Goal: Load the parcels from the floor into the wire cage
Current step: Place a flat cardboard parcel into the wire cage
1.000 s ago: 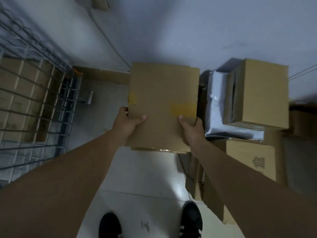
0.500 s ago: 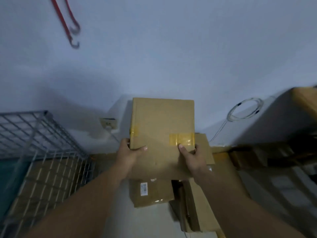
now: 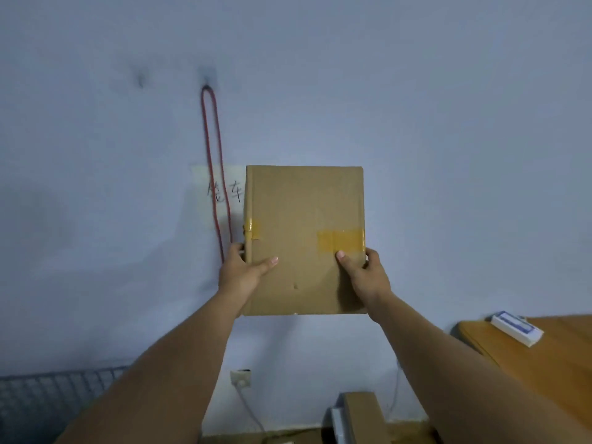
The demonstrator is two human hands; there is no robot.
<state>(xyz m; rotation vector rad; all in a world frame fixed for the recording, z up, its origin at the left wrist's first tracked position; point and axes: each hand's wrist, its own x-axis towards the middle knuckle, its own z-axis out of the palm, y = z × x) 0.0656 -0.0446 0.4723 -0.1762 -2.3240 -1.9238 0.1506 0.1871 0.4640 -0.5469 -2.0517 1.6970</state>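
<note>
Holding: flat cardboard parcel (image 3: 304, 238) raised before the wall (image 3: 448, 123)
Grip: left hand (image 3: 238, 277), right hand (image 3: 365, 277) clamp its lower side edges, thumbs on face
Handling: likely light, stiff
Cage: wire cage (image 3: 48, 398) low left

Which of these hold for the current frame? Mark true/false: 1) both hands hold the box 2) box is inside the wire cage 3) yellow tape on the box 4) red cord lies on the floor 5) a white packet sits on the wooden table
1) True: left hand and right hand each have a grip on the flat brown cardboard box.
2) False: it is held up before the wall; the grey wire cage is lower left.
3) True: yellow tape strips.
4) False: the red cord loop hangs on the wall.
5) True: small white packet on orange wooden table.
</note>
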